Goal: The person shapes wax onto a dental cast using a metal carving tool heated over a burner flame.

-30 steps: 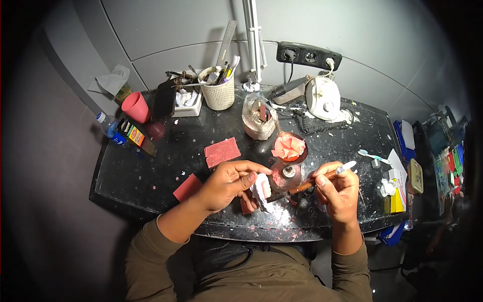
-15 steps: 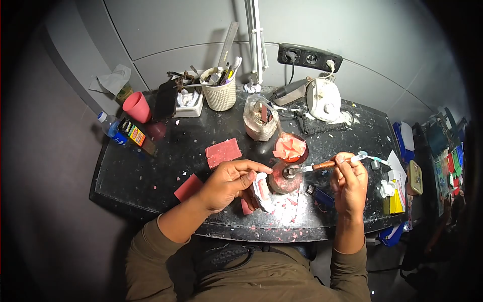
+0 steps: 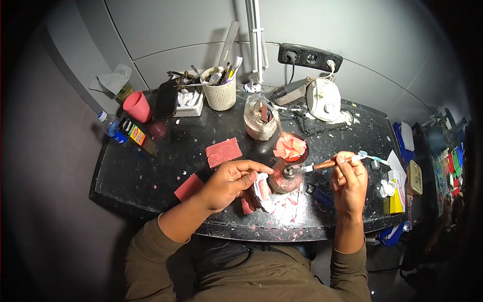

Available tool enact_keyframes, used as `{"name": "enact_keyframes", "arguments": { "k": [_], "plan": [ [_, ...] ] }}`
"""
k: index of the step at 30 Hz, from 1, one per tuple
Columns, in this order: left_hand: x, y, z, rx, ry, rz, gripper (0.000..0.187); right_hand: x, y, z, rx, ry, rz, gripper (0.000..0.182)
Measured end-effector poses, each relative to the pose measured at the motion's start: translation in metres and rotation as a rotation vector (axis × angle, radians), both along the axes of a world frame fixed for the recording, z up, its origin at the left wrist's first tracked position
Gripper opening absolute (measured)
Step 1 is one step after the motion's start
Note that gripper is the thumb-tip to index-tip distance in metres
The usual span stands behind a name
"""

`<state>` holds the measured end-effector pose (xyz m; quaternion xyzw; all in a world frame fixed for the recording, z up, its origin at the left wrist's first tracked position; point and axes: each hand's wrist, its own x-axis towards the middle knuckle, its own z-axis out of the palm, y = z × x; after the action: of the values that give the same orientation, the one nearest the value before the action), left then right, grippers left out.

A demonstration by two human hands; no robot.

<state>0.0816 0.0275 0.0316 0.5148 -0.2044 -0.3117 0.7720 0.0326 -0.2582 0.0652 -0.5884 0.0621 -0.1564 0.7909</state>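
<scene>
on black bench | left hand point(image 3: 229, 183) fingers grip white cast point(image 3: 261, 190) | right hand point(image 3: 349, 182) pinches tool point(image 3: 322, 165) | bowl point(image 3: 290, 147) (pink wax)

Olive-brown long sleeves, pushed up on the left forearm.

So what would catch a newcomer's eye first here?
The left hand at the near edge of the black table, holding a white dental cast. Beside it, the right hand holds a wooden-handled tool with its tip over a small burner.
</scene>
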Motion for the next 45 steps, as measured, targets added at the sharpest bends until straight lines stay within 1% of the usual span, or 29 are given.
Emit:
{"name": "enact_keyframes", "arguments": {
  "k": [6, 9, 17, 20, 22, 26, 28, 35, 38, 43, 45],
  "plan": [
    [0.000, 0.000, 0.001, 0.045, 0.008, -0.013, 0.032, -0.007, 0.017, 0.000, -0.027, -0.016, 0.285, 0.011],
    [-0.002, 0.000, 0.008, 0.038, 0.027, -0.028, 0.032, -0.007, 0.020, 0.000, -0.046, -0.005, 0.320, 0.011],
    [-0.002, 0.000, 0.007, 0.034, 0.050, -0.034, 0.031, -0.008, 0.021, -0.001, -0.043, -0.008, 0.355, 0.010],
    [-0.002, 0.000, 0.007, 0.017, 0.052, -0.042, 0.031, -0.008, 0.020, -0.001, -0.035, -0.024, 0.294, 0.010],
    [-0.002, -0.001, 0.007, 0.020, 0.052, -0.034, 0.032, -0.009, 0.020, 0.001, -0.031, -0.036, 0.350, 0.010],
    [-0.002, 0.000, 0.007, 0.015, 0.073, -0.054, 0.032, -0.009, 0.022, 0.002, -0.044, -0.045, 0.316, 0.010],
    [-0.001, -0.001, 0.004, 0.020, 0.064, -0.055, 0.032, -0.010, 0.022, 0.001, -0.036, -0.070, 0.359, 0.011],
    [-0.001, 0.000, 0.005, 0.010, 0.097, -0.059, 0.034, -0.009, 0.015, 0.001, -0.047, -0.118, 0.364, 0.013],
    [-0.001, 0.000, 0.005, 0.001, 0.097, -0.076, 0.035, -0.010, 0.015, 0.003, -0.012, -0.126, 0.360, 0.014],
    [0.000, 0.000, 0.006, 0.005, 0.105, -0.079, 0.036, -0.011, 0.019, 0.000, -0.080, -0.165, 0.372, 0.014],
    [0.000, 0.000, 0.006, -0.002, 0.112, -0.077, 0.037, -0.010, 0.015, -0.002, -0.070, -0.178, 0.364, 0.014]
  ]
}}
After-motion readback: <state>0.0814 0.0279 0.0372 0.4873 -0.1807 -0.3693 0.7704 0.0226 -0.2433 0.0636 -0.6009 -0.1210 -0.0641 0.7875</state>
